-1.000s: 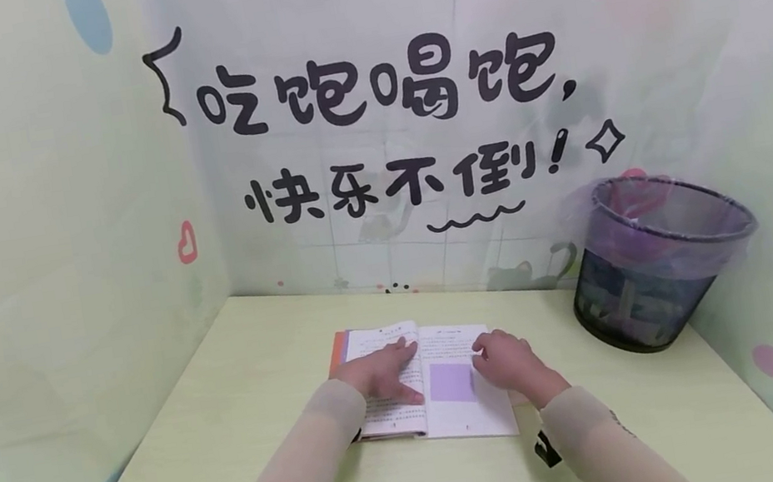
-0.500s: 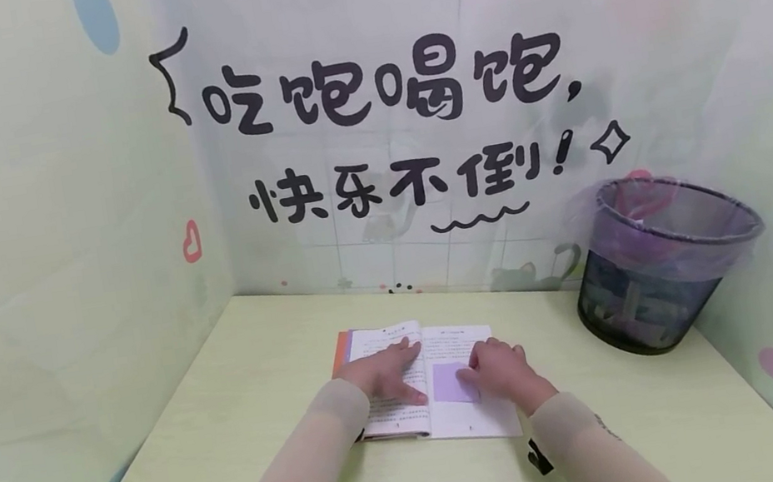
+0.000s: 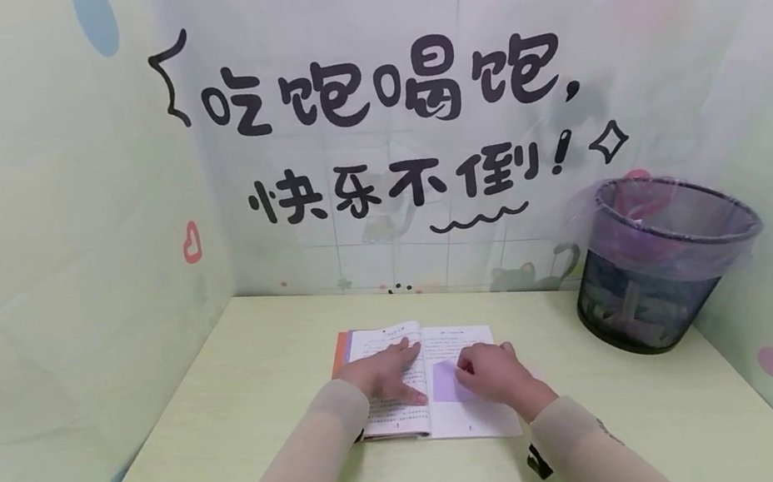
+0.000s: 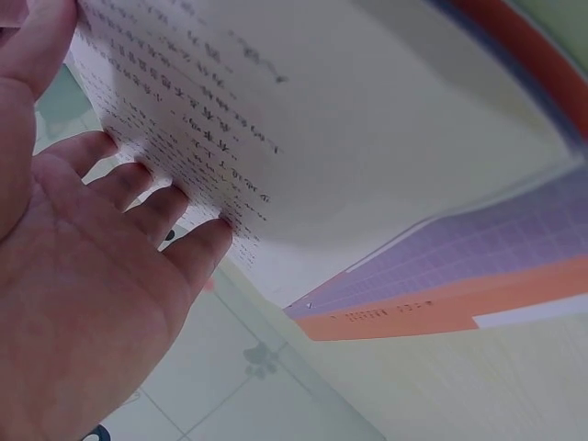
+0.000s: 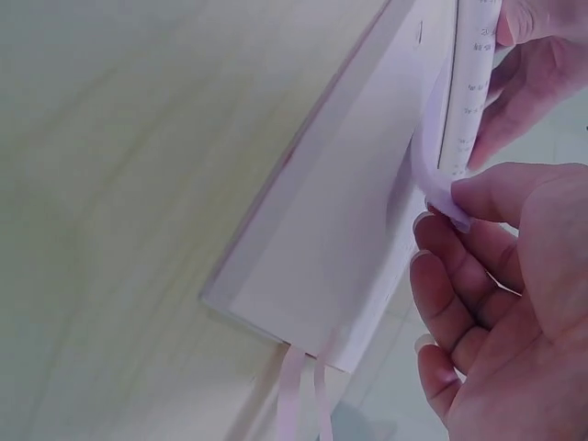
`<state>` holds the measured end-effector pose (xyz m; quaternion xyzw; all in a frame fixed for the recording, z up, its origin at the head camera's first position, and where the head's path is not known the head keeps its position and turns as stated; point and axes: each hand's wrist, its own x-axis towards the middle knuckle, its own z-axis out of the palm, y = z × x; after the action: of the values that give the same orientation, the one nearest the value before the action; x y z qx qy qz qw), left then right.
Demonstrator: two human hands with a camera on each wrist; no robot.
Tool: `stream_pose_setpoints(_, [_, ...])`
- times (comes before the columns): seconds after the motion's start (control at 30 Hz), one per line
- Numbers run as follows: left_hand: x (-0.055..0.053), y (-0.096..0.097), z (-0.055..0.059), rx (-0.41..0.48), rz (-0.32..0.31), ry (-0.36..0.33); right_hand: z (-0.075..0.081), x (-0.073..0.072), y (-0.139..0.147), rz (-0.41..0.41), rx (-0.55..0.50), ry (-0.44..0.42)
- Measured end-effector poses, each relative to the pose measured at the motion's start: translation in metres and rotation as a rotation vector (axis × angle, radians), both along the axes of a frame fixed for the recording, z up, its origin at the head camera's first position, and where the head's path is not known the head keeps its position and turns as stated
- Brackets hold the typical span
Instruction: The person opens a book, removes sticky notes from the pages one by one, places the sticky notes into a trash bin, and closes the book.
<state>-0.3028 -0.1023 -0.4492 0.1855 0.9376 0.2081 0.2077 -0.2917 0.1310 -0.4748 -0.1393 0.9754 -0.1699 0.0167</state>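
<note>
An open book (image 3: 491, 420) with printed pages lies on the table, its orange and purple cover edge showing at the left. My left hand (image 3: 383, 376) rests with spread fingers on the left page; in the left wrist view its fingertips (image 4: 213, 241) touch the paper. On the right page is a square purple paper sheet (image 3: 445, 385), like a sticky note. My right hand (image 3: 496, 374) pinches its upper right corner between thumb and fingers. From the right wrist, the purple sheet (image 5: 428, 163) looks bent up from the page along the pinched side.
Pale pink strips (image 5: 290, 390) stick out from the book's edge. A dark mesh wastebasket (image 3: 624, 304) with a purple translucent liner stands at the table's back right. Printed walls (image 3: 389, 257) close in the table (image 3: 280, 334) at the back and sides.
My right hand has moved left from the right page's outer edge onto the purple sheet and now pinches its corner, which has lifted. The left hand has stayed on the left page.
</note>
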Motion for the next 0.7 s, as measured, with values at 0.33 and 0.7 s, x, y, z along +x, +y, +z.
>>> stream_pose_setpoints(0.33, [0.0, -0.001, 0.001, 0.015, -0.008, -0.002, 0.005, 0.01, 0.002, 0.021, -0.002, -0.002])
stream_pose_setpoints(0.7, [-0.001, -0.002, -0.004, -0.013, -0.009, 0.005, 0.009, 0.015, 0.013, 0.032, 0.011, 0.012])
